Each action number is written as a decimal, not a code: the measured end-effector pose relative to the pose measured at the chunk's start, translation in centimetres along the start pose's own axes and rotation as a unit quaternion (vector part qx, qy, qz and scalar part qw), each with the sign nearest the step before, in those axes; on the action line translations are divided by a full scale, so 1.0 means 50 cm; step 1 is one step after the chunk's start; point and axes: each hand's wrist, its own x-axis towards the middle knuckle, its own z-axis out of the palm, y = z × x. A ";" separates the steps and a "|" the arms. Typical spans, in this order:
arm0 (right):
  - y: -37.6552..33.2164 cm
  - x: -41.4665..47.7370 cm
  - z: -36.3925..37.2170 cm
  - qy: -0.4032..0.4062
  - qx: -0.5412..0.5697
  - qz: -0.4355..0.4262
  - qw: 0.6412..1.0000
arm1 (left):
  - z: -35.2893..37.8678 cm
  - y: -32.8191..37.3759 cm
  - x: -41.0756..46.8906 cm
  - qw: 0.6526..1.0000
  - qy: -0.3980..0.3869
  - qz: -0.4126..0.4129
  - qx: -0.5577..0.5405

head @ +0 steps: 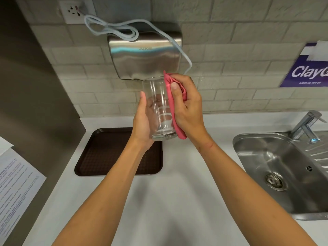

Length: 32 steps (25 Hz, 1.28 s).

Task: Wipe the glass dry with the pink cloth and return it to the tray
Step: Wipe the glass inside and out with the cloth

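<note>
— Surface? Lying white and bare: table (186,174), brown tray (106,157) at left wall, sink (266,157) at right edge.

— Hands? Left hand (142,125) gripping glass (159,103) above tray; right hand (188,107) pressing pink cloth (174,110) against it.

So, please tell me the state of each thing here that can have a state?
glass: upright, empty, held off the counter by left hand
pink cloth: folded, pressed on the glass's side by right hand
brown tray: flat on the counter, nothing on it
tap: no water running
sink: no water standing in it
hand dryer cable: plugged into the wall socket
</note>
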 end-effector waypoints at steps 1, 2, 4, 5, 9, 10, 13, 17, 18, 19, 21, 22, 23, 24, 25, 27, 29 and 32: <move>0.000 0.001 -0.001 -0.004 -0.010 -0.009 1.000 | 0.001 0.002 0.001 1.000 0.002 0.000 0.006; -0.001 -0.007 -0.003 -0.015 -0.028 -0.024 0.999 | 0.002 0.004 0.001 1.000 0.008 0.003 0.016; -0.003 -0.038 -0.008 -0.051 -0.068 -0.066 0.994 | 0.001 0.008 0.000 0.999 0.021 0.019 0.037; -0.003 -0.055 -0.010 -0.069 -0.086 -0.085 0.990 | -0.001 0.009 -0.001 0.998 0.026 0.023 0.045; 0.002 -0.044 -0.015 -0.083 -0.120 -0.115 0.983 | 0.003 0.004 -0.006 0.996 0.012 0.038 0.076; 0.000 -0.025 -0.014 -0.074 -0.125 -0.116 0.983 | 0.007 0.002 -0.006 0.995 0.011 0.050 0.089; -0.006 0.019 -0.013 -0.064 -0.151 -0.136 0.977 | 0.013 0.003 -0.005 0.993 0.012 0.062 0.103; -0.002 -0.026 -0.023 -0.139 -0.181 -0.190 0.955 | 0.000 0.011 0.000 0.992 0.022 0.049 0.111; -0.001 -0.039 -0.027 -0.153 -0.187 -0.197 0.950 | -0.003 0.010 0.001 0.993 0.027 0.041 0.112; 0.001 -0.045 -0.030 -0.161 -0.192 -0.202 0.947 | -0.005 0.007 0.002 0.992 0.030 0.036 0.113; 0.003 -0.033 -0.030 -0.150 -0.201 -0.203 0.947 | -0.004 -0.002 0.000 0.993 0.024 0.038 0.110; 0.003 -0.019 -0.028 -0.132 -0.206 -0.198 0.949 | 0.001 -0.007 0.000 0.993 0.018 0.042 0.109; 0.003 -0.001 -0.026 -0.112 -0.210 -0.194 0.952 | 0.006 -0.010 -0.001 0.993 0.014 0.048 0.105; 0.003 0.017 -0.024 -0.091 -0.211 -0.192 0.954 | 0.010 -0.011 -0.001 0.994 0.011 0.051 0.097; 0.002 0.030 -0.020 -0.075 -0.211 -0.191 0.956 | 0.013 -0.008 0.000 0.995 0.010 0.051 0.091; 0.002 0.030 -0.015 -0.070 -0.216 -0.199 0.953 | 0.017 0.000 0.002 0.994 0.019 0.049 0.092; 0.007 -0.004 -0.015 -0.104 -0.223 -0.217 0.945 | 0.011 0.005 0.005 0.993 0.034 0.048 0.102; 0.015 -0.052 -0.021 -0.145 -0.222 -0.224 0.938 | 0.004 0.002 0.000 0.993 0.039 0.039 0.102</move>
